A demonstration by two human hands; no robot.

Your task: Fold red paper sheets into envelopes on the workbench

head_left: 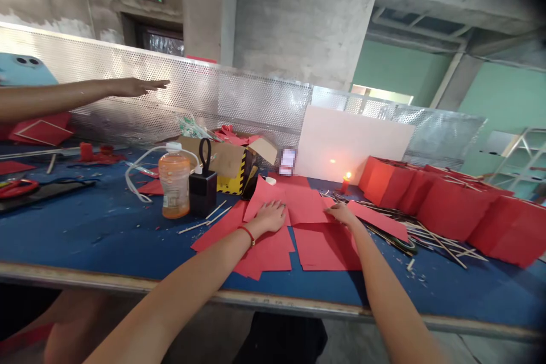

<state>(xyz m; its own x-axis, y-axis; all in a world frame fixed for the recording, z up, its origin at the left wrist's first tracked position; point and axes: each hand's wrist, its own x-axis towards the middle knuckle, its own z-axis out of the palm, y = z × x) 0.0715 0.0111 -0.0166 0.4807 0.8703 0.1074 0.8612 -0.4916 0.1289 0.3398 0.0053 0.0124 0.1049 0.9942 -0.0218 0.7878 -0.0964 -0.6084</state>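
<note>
Landmark, one: clear plastic bottle with orange contents and white cap (174, 185), on the blue-covered surface (106, 239). Progress, as judged: part done, since upright red paper box-like forms (447, 205), at least four but overlapping, stand made up far to the bottle's right, while the flat red paper sheets (328, 247) before you, just right of the bottle, appear unformed. Sheets: several, overlapped, exact total not readable. Narrow red paper strip (379, 220): one, right of the bottle beyond the sheets. Your left hand (272, 216): grip spread open, palm down on the sheets. Your right hand (341, 214), farther from the bottle: fingers touching a sheet's edge; you cannot tell whether they pinch it. Black upright power bank with loop strap (203, 192): one, just beside the bottle, right. Lit red candle (345, 184): one, well right of the bottle. Thin pale wooden sticks (443, 247): many, uncounted, mostly far right of the bottle. Red-handled scissors (19, 187): one pair, left of the bottle.
</note>
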